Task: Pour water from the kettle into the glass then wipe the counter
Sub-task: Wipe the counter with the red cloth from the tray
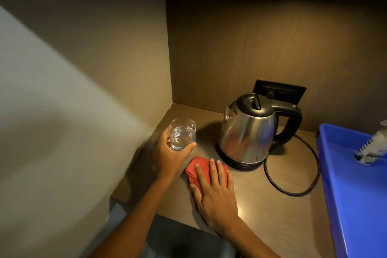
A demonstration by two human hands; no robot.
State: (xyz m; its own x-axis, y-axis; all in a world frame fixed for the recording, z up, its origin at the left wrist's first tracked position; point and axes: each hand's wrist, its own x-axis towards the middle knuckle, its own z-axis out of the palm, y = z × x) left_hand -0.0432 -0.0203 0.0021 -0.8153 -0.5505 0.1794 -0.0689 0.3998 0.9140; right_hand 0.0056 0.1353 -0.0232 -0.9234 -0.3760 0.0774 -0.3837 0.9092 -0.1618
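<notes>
A steel kettle (249, 132) with a black lid and handle stands on its base on the wooden counter (261, 199), spout pointing left. My left hand (169, 157) grips a clear glass (181, 134) holding water, raised just off the counter at the left. My right hand (215, 192) lies flat, fingers spread, pressing a folded red cloth (195, 170) onto the counter in front of the kettle. The cloth's right part is hidden under my fingers.
A black power cord (293, 176) loops from the kettle's base across the counter. A blue plastic tray (356, 184) fills the right side and holds a plastic bottle (370, 148) lying down. A black wall socket (280, 92) sits behind the kettle. Walls close the left and back.
</notes>
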